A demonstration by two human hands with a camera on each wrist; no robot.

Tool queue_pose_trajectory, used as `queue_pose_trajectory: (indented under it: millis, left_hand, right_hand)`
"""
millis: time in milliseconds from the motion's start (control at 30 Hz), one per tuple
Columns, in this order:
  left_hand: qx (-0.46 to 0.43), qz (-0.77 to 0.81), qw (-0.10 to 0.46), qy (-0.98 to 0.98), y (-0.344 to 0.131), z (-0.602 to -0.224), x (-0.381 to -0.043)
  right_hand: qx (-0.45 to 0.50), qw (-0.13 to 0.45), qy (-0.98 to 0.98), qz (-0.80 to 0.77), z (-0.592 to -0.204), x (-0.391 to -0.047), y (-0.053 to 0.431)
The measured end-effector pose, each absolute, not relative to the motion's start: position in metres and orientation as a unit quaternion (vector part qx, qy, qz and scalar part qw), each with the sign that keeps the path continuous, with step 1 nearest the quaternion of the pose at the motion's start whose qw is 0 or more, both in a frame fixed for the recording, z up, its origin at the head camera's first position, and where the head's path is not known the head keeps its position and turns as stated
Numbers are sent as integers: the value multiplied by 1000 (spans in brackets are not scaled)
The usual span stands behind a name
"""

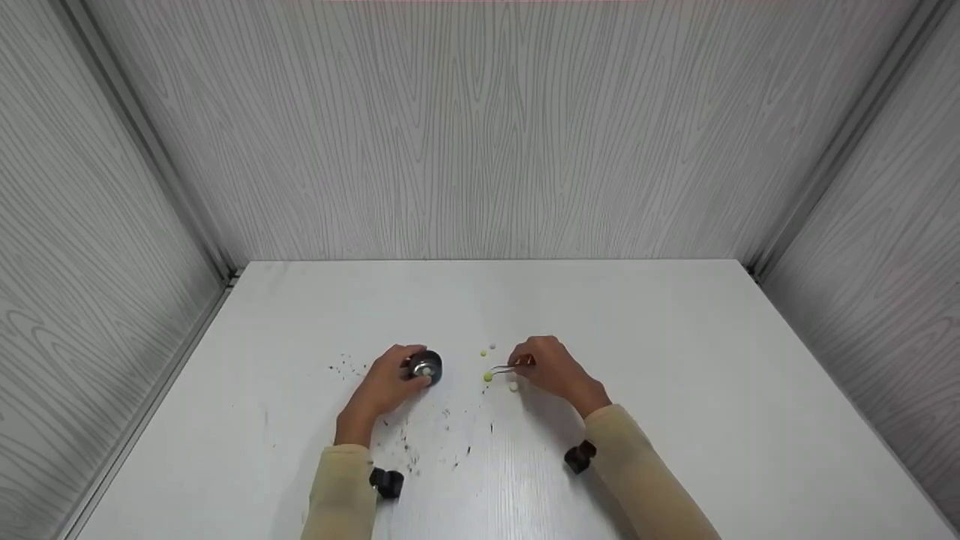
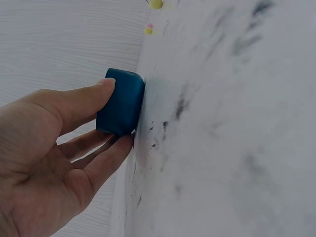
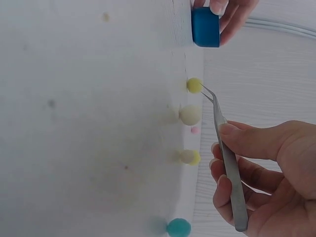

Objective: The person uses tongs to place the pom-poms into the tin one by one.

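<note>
My left hand [image 1: 382, 386] grips a small blue cup [image 2: 121, 101] between thumb and fingers on the white tabletop. A pale ball [image 1: 427, 371] shows inside it in the head view. To the right, my right hand [image 1: 553, 369] pinches bent-tip metal tweezers [image 3: 231, 173]. Their tips are at a yellow ball [image 3: 194, 85]; whether they squeeze it I cannot tell. A larger cream ball [image 3: 190, 115] and a small pink ball [image 3: 195, 130] lie near. Further along, another cream ball [image 3: 187, 156] partly covers a yellow one [image 3: 196, 157].
A teal ball [image 3: 178, 227] sits at the bottom of the right wrist view. Dark specks [image 1: 409, 450] mark the white table [image 1: 637, 315] in front of and left of the cup. Pale wood-grained panels [image 1: 480, 135] stand behind and at both sides.
</note>
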State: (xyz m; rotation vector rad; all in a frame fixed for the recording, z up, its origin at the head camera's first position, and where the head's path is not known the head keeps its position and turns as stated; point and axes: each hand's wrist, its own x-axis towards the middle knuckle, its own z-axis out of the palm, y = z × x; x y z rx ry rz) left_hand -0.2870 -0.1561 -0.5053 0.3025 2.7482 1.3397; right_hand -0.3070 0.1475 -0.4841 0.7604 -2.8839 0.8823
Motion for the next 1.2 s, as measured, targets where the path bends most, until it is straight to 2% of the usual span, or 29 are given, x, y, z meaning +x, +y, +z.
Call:
queue_pose_trajectory:
  millis: [867,1200]
  left_hand:
    - [99,427,45,898,-155,-497,-288]
    - [92,428,45,898,-156,-500,-288]
  right_hand:
    - [252,33,-928,272,-478,-308,149]
    - [248,18,-929,275,-479,-306,147]
